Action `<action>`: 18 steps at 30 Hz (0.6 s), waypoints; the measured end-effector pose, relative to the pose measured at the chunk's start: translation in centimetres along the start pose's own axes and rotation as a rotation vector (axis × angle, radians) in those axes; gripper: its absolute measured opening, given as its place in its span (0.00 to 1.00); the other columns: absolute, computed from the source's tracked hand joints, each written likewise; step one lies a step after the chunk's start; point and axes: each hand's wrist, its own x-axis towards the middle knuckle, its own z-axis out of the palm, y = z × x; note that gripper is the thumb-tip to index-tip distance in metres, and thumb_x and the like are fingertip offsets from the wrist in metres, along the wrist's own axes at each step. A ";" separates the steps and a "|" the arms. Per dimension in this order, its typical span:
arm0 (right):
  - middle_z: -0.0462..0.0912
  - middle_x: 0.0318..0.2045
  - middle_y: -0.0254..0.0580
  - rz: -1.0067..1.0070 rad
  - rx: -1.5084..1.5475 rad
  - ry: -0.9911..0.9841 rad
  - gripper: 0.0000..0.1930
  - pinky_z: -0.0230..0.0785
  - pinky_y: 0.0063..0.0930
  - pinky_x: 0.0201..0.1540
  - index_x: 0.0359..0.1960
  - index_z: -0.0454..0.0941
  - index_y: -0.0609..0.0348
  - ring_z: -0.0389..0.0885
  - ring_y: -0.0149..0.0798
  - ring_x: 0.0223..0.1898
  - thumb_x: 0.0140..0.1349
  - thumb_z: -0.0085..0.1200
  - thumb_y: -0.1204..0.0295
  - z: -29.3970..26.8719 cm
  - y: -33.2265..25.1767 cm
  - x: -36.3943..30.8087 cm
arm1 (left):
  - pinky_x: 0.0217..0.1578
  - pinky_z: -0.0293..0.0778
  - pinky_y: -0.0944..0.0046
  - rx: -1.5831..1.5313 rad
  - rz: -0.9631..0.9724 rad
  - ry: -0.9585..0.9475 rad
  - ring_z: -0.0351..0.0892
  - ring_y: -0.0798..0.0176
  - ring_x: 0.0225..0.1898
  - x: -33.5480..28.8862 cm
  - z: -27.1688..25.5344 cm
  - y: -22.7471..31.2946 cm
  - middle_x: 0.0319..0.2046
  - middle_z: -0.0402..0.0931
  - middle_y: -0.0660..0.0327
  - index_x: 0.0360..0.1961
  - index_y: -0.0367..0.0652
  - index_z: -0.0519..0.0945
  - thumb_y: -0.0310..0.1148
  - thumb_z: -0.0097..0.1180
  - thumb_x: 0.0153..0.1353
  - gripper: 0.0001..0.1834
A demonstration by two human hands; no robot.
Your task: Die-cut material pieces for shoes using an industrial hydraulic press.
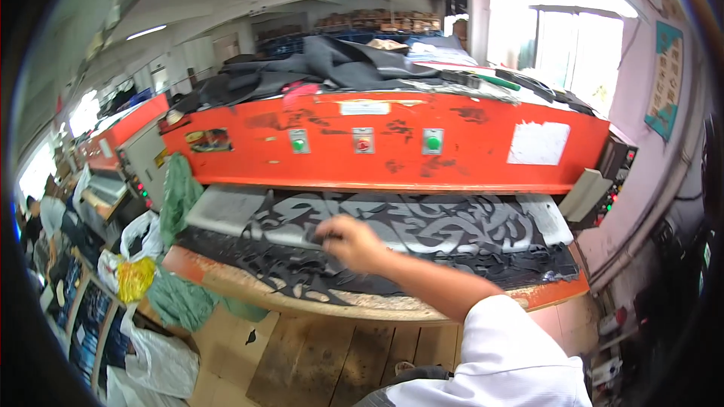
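Note:
My right hand (353,243) reaches in from the lower right over the bed of a red press (483,169). Its fingers are curled, and something small and dark shows between them, too small and blurred to name. Beneath and around the hand lies a black cut sheet (452,275), a web of curved strips and openings with the grey bed plate (226,207) showing through. Its torn, tangled edge hangs toward the wooden front ledge (302,295). My left hand is out of view.
Black sheet material (332,64) is heaped on top of the press. Its front carries two green buttons and a red one (363,141). A control box (596,196) stands at the right. Green cloth (181,298), a yellow bag (136,279) and white sacks (162,358) crowd the left. People stand far left.

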 end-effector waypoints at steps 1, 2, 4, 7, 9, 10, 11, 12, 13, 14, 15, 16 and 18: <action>0.77 0.42 0.41 -0.145 -0.055 0.119 0.14 0.71 0.29 0.48 0.44 0.78 0.59 0.78 0.37 0.44 0.55 0.57 0.81 -3.4 1.3 1.8 | 0.49 0.72 0.57 -0.010 0.023 -0.008 0.77 0.54 0.48 0.6 1.5 0.7 0.46 0.78 0.49 0.53 0.35 0.75 0.34 0.53 0.63 0.19; 0.77 0.41 0.40 -0.126 -0.022 0.195 0.14 0.71 0.28 0.47 0.43 0.78 0.59 0.78 0.36 0.44 0.54 0.57 0.83 -6.1 1.3 3.7 | 0.49 0.72 0.57 -0.011 0.027 -0.001 0.77 0.54 0.48 0.2 2.5 0.8 0.46 0.78 0.49 0.52 0.34 0.75 0.34 0.53 0.63 0.19; 0.77 0.42 0.41 -0.225 -0.148 0.381 0.13 0.72 0.28 0.46 0.42 0.78 0.59 0.78 0.36 0.43 0.54 0.55 0.84 -12.9 2.9 7.0 | 0.49 0.72 0.58 -0.023 0.037 -0.010 0.77 0.55 0.48 -0.9 6.2 2.2 0.45 0.79 0.50 0.52 0.33 0.75 0.34 0.53 0.63 0.19; 0.81 0.36 0.54 -0.437 -0.746 0.695 0.12 0.70 0.40 0.48 0.36 0.81 0.61 0.78 0.52 0.40 0.52 0.48 0.83 -26.1 5.4 9.4 | 0.49 0.72 0.58 -0.025 0.024 -0.067 0.77 0.56 0.48 -5.3 14.7 7.9 0.45 0.79 0.51 0.51 0.32 0.76 0.33 0.53 0.63 0.19; 0.80 0.36 0.56 -0.343 -0.940 0.921 0.12 0.69 0.43 0.49 0.37 0.81 0.60 0.78 0.56 0.41 0.52 0.47 0.81 -35.7 7.2 8.6 | 0.50 0.71 0.60 0.039 -0.035 -0.174 0.77 0.56 0.47 -7.3 20.7 25.7 0.44 0.79 0.51 0.49 0.32 0.77 0.31 0.53 0.63 0.16; 0.80 0.37 0.57 -0.280 -1.048 0.943 0.12 0.68 0.45 0.51 0.39 0.80 0.58 0.77 0.57 0.43 0.54 0.48 0.78 -38.7 7.8 10.0 | 0.47 0.72 0.61 -0.140 0.056 -0.181 0.77 0.58 0.45 -6.6 21.8 29.9 0.42 0.78 0.53 0.47 0.35 0.78 0.30 0.54 0.62 0.14; 0.79 0.39 0.59 -0.108 -1.017 0.896 0.12 0.68 0.46 0.52 0.42 0.79 0.57 0.76 0.59 0.45 0.56 0.48 0.74 -40.7 8.4 10.9 | 0.46 0.72 0.63 -0.126 0.146 -0.277 0.77 0.61 0.44 -5.2 24.0 32.4 0.41 0.77 0.55 0.47 0.37 0.78 0.30 0.55 0.62 0.13; 0.79 0.39 0.60 0.016 -1.064 0.929 0.12 0.67 0.46 0.52 0.43 0.78 0.57 0.76 0.59 0.45 0.58 0.50 0.72 -42.1 9.3 11.2 | 0.50 0.71 0.62 -0.191 0.242 -0.381 0.77 0.58 0.46 -4.6 27.7 35.6 0.43 0.78 0.55 0.46 0.36 0.78 0.33 0.58 0.60 0.16; 0.80 0.40 0.58 0.141 -1.100 0.895 0.12 0.67 0.45 0.53 0.44 0.78 0.57 0.77 0.60 0.45 0.58 0.53 0.69 -43.3 10.1 11.1 | 0.48 0.72 0.62 -0.001 0.444 -0.447 0.77 0.54 0.45 -4.1 30.4 38.9 0.41 0.77 0.53 0.45 0.39 0.79 0.32 0.59 0.57 0.15; 0.80 0.40 0.58 0.156 -1.108 0.889 0.12 0.67 0.45 0.53 0.44 0.78 0.57 0.77 0.60 0.45 0.58 0.53 0.69 -44.5 10.9 11.2 | 0.49 0.71 0.59 -0.045 0.612 -0.520 0.76 0.49 0.46 -3.4 34.1 40.6 0.42 0.77 0.51 0.44 0.38 0.79 0.32 0.60 0.55 0.15; 0.80 0.41 0.56 0.224 -1.130 0.821 0.14 0.67 0.45 0.53 0.44 0.77 0.57 0.77 0.61 0.45 0.57 0.55 0.68 -45.3 11.5 11.3 | 0.51 0.71 0.56 -0.040 0.687 -0.583 0.75 0.46 0.48 -3.0 36.8 42.0 0.42 0.77 0.49 0.43 0.38 0.79 0.33 0.60 0.54 0.15; 0.80 0.41 0.55 0.290 -1.154 0.754 0.15 0.67 0.45 0.53 0.45 0.77 0.57 0.77 0.61 0.45 0.57 0.56 0.67 -46.1 11.9 11.3 | 0.51 0.70 0.56 -0.022 0.740 -0.634 0.75 0.47 0.50 -2.4 39.4 43.1 0.44 0.77 0.50 0.43 0.38 0.79 0.34 0.61 0.54 0.16; 0.81 0.40 0.54 0.309 -1.165 0.753 0.16 0.67 0.43 0.51 0.45 0.77 0.56 0.78 0.56 0.45 0.57 0.59 0.63 -47.3 12.6 11.1 | 0.52 0.70 0.55 0.005 0.721 -0.700 0.73 0.46 0.51 -1.9 44.3 45.4 0.46 0.76 0.50 0.44 0.39 0.79 0.35 0.62 0.53 0.18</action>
